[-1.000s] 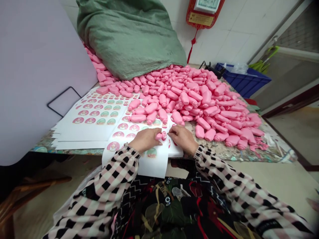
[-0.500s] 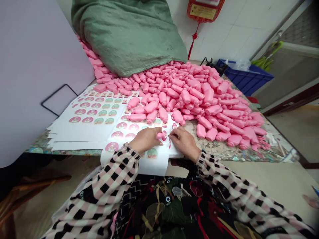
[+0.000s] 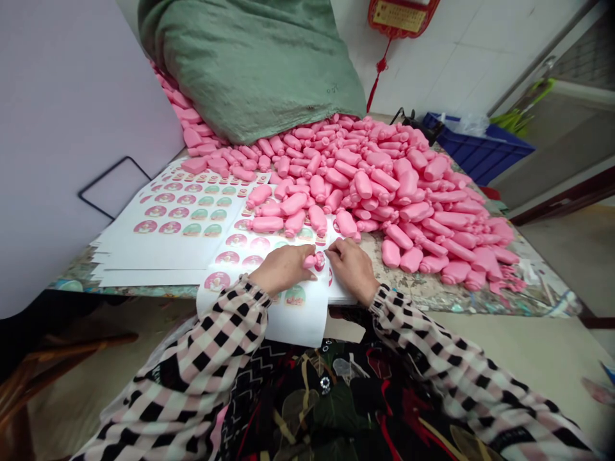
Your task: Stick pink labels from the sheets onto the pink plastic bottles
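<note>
On the table (image 3: 418, 288), sheets (image 3: 158, 253) lie left of most bottles (image 3: 408, 186), a sack (image 3: 259, 70) behind, a crate (image 3: 480, 153) back right.

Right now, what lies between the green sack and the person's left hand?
In the head view, loose pink bottles lie nearest the green sack; then, between them and the left hand, comes a strip of printed sheet.

White tiled wall (image 3: 456, 57) across upper centre to upper right, red plaque (image 3: 402, 18) with tassel (image 3: 377, 83) hung on it at top. Pale lilac panel (image 3: 81, 96) fills upper left; upper right has a grey panel (image 3: 571, 134) with mesh (image 3: 589, 57) at its top. Worn, stained table (image 3: 377, 256) mid-frame, beige floor (image 3: 542, 339) at lower right, wooden furniture (image 3: 86, 346) partly visible lower left, light soft and even.
</note>
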The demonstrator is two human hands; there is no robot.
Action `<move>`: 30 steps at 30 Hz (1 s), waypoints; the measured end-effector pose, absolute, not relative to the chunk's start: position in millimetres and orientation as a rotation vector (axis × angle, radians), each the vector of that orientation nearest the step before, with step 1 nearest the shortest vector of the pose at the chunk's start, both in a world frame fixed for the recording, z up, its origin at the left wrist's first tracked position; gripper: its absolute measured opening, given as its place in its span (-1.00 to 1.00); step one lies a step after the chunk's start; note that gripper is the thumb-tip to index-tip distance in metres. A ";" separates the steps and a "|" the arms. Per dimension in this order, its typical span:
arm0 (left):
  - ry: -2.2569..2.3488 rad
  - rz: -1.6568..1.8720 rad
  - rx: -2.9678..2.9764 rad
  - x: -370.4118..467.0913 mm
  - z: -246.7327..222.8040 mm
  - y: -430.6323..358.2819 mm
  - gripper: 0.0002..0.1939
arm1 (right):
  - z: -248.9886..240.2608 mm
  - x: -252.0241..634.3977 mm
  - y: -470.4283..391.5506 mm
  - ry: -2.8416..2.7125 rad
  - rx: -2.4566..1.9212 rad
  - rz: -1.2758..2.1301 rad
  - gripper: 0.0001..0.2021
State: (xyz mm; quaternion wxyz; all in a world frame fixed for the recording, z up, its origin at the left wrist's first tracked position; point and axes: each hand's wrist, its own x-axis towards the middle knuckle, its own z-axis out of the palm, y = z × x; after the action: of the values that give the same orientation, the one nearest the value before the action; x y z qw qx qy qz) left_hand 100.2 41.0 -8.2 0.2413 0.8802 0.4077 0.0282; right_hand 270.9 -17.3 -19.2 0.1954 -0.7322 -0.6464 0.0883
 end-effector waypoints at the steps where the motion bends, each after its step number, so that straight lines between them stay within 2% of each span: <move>1: 1.115 0.079 2.407 100.1 -7.8 40.8 -0.46 | -18.8 271.6 -18.3 -1.819 -2.050 0.253 -0.85; 10: 1.128 0.089 2.373 100.7 -3.2 38.5 -0.44 | -12.3 277.4 -33.7 -1.891 -2.001 0.356 -0.89; 22: 1.121 0.133 2.343 100.0 -5.6 38.4 -0.59 | -16.4 270.9 -41.4 -1.842 -1.997 0.363 -0.89; 30: 1.125 0.127 2.337 100.3 -5.4 38.8 -0.53 | -19.1 265.0 -34.5 -1.734 -2.082 0.296 -0.88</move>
State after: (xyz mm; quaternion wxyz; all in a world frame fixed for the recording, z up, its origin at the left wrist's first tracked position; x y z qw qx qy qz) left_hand 100.3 38.8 -5.4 0.2691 0.8667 0.4173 0.0471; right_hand 265.0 -34.5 -19.1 0.2066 -0.7473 -0.6226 0.1062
